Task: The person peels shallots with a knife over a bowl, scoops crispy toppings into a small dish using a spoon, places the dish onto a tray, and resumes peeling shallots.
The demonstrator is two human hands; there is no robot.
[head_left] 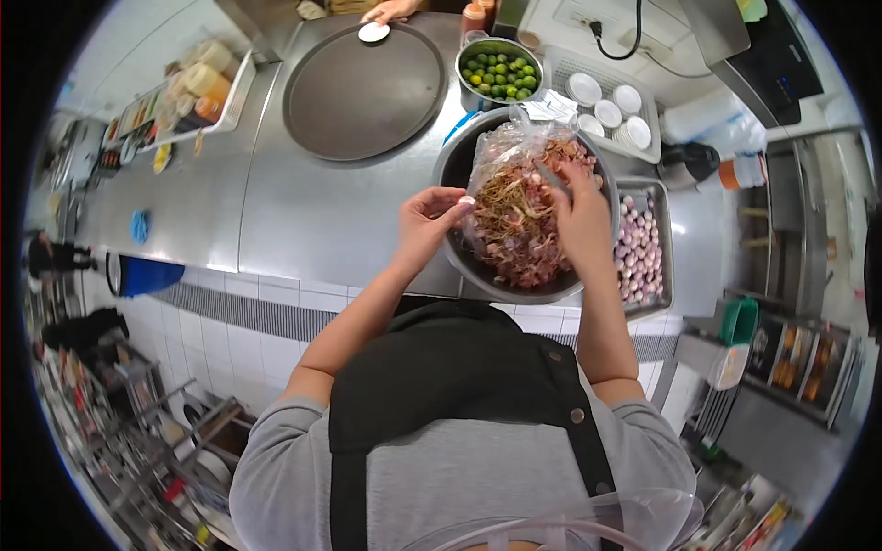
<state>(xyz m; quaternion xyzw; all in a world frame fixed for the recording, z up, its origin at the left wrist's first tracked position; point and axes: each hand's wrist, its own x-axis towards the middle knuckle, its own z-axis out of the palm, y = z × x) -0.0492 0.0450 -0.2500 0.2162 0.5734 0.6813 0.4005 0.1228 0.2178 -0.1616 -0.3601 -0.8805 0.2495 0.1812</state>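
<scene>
My left hand (430, 223) is closed, pinching a small pale peeled shallot (467, 201) between thumb and fingertips at the left rim of a large grey bowl (450, 156). Over the bowl's right side is my right hand (581, 216), somewhat blurred, its fingers curled around what looks like a small knife (551, 175) with a grey blade pointing up and left. Its handle is hidden. A clear plastic bag (501, 142) lines the bowl, filled with shallot skins and dry roots (514, 207). A metal tray (668, 248) of peeled shallots (638, 248) stands right of the bowl.
A large round dark tray (363, 92) lies on the steel counter (322, 202); another person's hand (390, 11) holds a white dish (373, 32) at its far edge. Behind the bowl are a pot of green limes (499, 75) and a basket of white dishes (607, 112). A blue cloth (139, 226) lies left.
</scene>
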